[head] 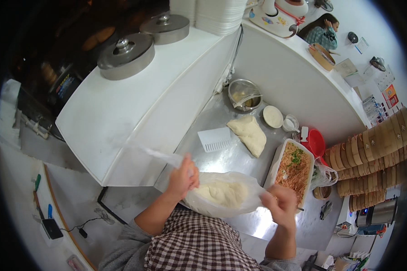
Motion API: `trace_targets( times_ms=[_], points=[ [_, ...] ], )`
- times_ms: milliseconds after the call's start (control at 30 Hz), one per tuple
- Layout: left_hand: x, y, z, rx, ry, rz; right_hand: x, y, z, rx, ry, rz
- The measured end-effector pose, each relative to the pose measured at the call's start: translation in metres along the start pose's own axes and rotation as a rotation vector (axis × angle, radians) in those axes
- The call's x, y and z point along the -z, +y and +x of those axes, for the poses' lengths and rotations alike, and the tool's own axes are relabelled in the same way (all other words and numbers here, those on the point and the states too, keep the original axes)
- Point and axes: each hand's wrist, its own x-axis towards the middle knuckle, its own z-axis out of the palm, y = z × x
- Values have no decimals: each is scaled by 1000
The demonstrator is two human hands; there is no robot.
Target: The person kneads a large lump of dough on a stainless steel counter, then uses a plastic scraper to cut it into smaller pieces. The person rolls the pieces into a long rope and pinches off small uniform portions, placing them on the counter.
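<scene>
A translucent plastic bag [220, 211] lies at the front edge of the metal table, close to my checked apron. Pale dough [222, 193] shows through its opening or film. My left hand [185, 178] pinches the bag's left side, and a blurred strip of thin plastic [161, 155] trails up and left from it. At the bag's right end, my right hand [280, 203] grips the gathered plastic, also blurred. Beyond the bag, a folded slab of dough [249, 133] rests on the metal beside a white scraper [214, 139] with a slotted edge.
A white tub of minced filling topped with chopped greens [293, 169] stands near my right hand. Farther back are a steel bowl [245, 95] and a pale round dish [272, 117]. Bamboo steamers [369, 145] are stacked at right. A white ledge [149, 91] rises at left. Someone sits beyond the partition.
</scene>
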Motion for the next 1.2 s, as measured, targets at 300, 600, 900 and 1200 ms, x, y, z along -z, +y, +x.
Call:
trace_targets(
  times_ms=[300,600,900,1200],
  points=[
    [13,-71,56,107,-488,471,-129,49,35,191,-200,-273],
    [43,-94,54,-460,-764,832,-146,66,37,258,-282,-313],
    [65,-125,75,477,-489,603,-120,132,42,110,-391,-160],
    [46,-107,64,291,-388,637,-121,151,23,-155,-375,-394]
  ],
)
